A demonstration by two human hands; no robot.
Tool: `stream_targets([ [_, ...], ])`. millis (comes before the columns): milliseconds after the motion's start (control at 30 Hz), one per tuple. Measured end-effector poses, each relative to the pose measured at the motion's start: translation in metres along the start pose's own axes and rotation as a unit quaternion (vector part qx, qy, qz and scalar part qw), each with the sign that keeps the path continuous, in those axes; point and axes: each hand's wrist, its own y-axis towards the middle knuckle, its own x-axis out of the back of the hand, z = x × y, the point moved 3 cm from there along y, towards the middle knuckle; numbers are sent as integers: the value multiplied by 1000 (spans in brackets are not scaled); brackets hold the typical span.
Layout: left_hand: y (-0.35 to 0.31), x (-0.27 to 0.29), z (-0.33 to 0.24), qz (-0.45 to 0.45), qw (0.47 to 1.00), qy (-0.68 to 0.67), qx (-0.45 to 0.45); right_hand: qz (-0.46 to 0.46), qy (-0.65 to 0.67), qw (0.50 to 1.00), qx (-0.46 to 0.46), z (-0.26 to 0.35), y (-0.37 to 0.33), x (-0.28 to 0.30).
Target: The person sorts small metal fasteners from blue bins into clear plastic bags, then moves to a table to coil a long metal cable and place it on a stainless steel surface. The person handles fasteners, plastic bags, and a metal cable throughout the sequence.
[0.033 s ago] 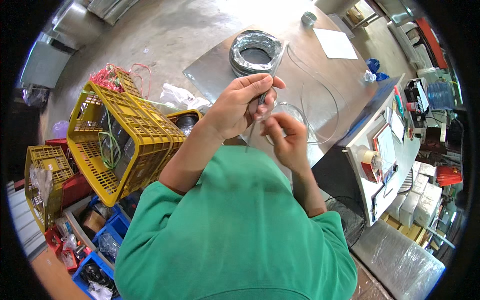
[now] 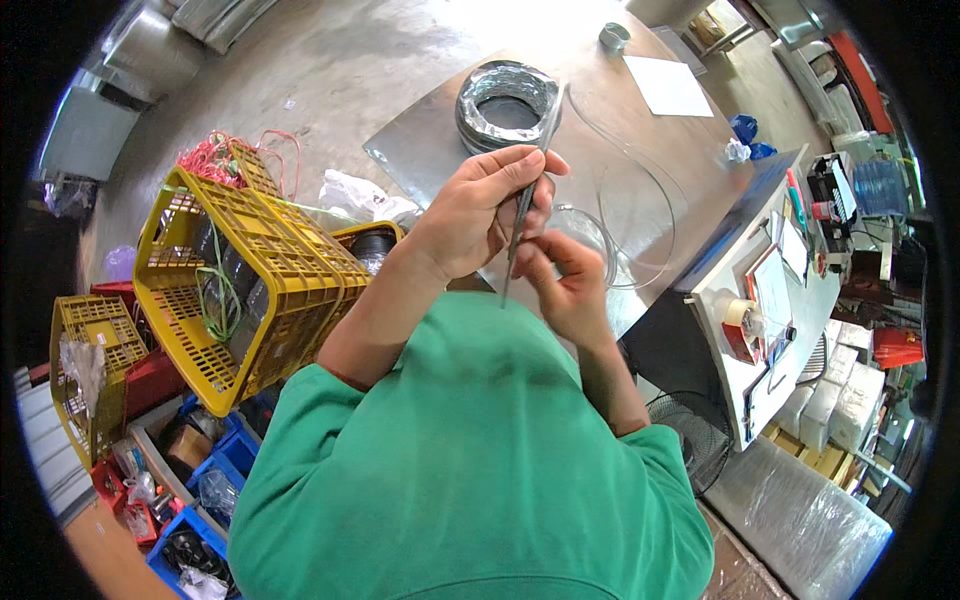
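My left hand (image 2: 490, 205) is closed round a long, thin dark grey strip (image 2: 521, 222), which may be a bundle of strands. One end of the strip reaches up over the edge of a black coil (image 2: 478, 108) wrapped in clear film. Its lower end hangs toward my green shirt. Just below the left hand, my right hand (image 2: 575, 290) pinches at the strip with curled fingers; the exact contact is partly hidden. Loops of thin clear line (image 2: 674, 215) lie on the metal-topped table (image 2: 425, 130), behind my right hand.
To my left stand yellow plastic crates (image 2: 300, 260), blue bins (image 2: 235, 450) and a white bag (image 2: 355, 195). A white sheet (image 2: 668, 86) and a small round tin (image 2: 614, 38) lie on the table. On the right, a side desk (image 2: 725, 300) carries tape and clipboards; a fan (image 2: 690, 430) stands below.
My right hand has shifted slightly left and its fingers have come onto the strip. The strip's lower end has swung a little to the right. The left hand keeps its hold.
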Motion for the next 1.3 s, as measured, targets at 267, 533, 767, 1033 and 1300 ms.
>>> stream_targets([
  [267, 22, 5, 2, -17, 998, 7, -54, -47, 13, 996, -73, 7, -4, -6],
  [533, 28, -1, 13, -8, 997, 58, -52, 12, 169, 982, -88, -2, -10, 12],
  [767, 31, 8, 8, 20, 998, 63, 7, 53, 430, 894, -116, -18, -12, 16],
  [1033, 30, 13, 25, 75, 990, 97, 62, 49, 388, 916, -89, -17, -15, 21],
  [1300, 26, 9, 31, 97, 952, 288, 29, 8, 383, 916, -115, -14, -12, 26],
])
